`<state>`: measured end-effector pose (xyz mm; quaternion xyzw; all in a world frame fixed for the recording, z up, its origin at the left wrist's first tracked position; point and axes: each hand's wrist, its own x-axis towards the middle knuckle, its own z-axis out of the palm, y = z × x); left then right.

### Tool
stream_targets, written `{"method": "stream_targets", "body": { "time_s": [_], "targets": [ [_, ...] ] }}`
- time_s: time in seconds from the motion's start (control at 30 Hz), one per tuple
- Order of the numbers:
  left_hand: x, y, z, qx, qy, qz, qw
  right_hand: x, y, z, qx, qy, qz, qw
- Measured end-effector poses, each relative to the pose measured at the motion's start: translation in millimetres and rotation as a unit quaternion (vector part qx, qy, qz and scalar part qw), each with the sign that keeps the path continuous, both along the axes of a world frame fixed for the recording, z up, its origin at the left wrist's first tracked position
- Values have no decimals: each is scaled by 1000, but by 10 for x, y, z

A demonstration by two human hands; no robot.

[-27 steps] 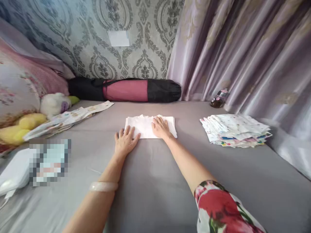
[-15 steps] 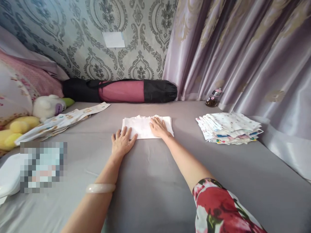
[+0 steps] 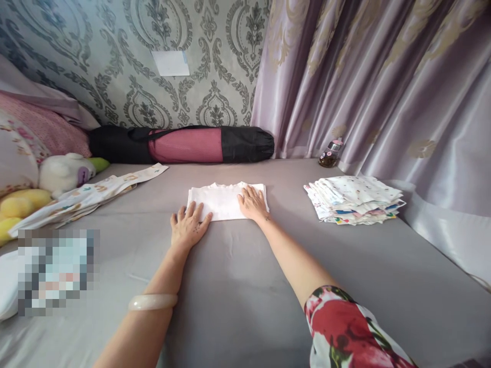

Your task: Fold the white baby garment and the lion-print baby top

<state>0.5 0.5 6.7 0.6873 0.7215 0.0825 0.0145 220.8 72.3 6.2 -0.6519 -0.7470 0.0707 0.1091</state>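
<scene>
the landmark is the long black and pink bag (image 3: pixel 184 145), which lies on the grey sheet (image 3: pixel 230 286) along the wall (image 3: pixel 215 102). the folded white cloth (image 3: pixel 220 202) lies flat on the sheet, on the near side of the bag, in front of its right half and not touching it.

the left hand (image 3: pixel 187 225) is farther in front of the bag, with its fingertips at the near left corner of the cloth. its fingers are spread apart and the thumb reaches to the near edge. the right hand (image 3: pixel 252 203) rests flat on the right part of the cloth, palm down; its fingers are a little apart and are not clamped on anything. a pale bracelet (image 3: pixel 153 302) is around the left forearm, and a flowered sleeve (image 3: pixel 345 322) covers the right upper arm.

to the right of the bag stands a small bottle (image 3: pixel 330 153), near the curtain (image 3: pixel 345 76). a stack of folded cloths (image 3: pixel 355 194) lies also to the right, nearer to the person than the bag. in front of the bag's left end there is a patterned cloth (image 3: pixel 99 191), beside a white plush toy (image 3: pixel 63 174).
</scene>
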Motion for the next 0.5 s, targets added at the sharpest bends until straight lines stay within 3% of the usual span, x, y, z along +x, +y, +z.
{"method": "stream_targets", "body": {
  "time_s": [0.13, 0.33, 0.5],
  "targets": [
    [5, -6, 13, -6, -1, -2, 1000, 64, 7, 47, -23, 2, 12, 1000],
    [1, 9, -6, 0, 3, -1, 1000, 218, 0, 33, 9, -25, -56, 998],
    [2, 7, -32, -5, 1, 3, 1000, 261, -1, -16, -12, -21, -61, 998]
  ]
}}
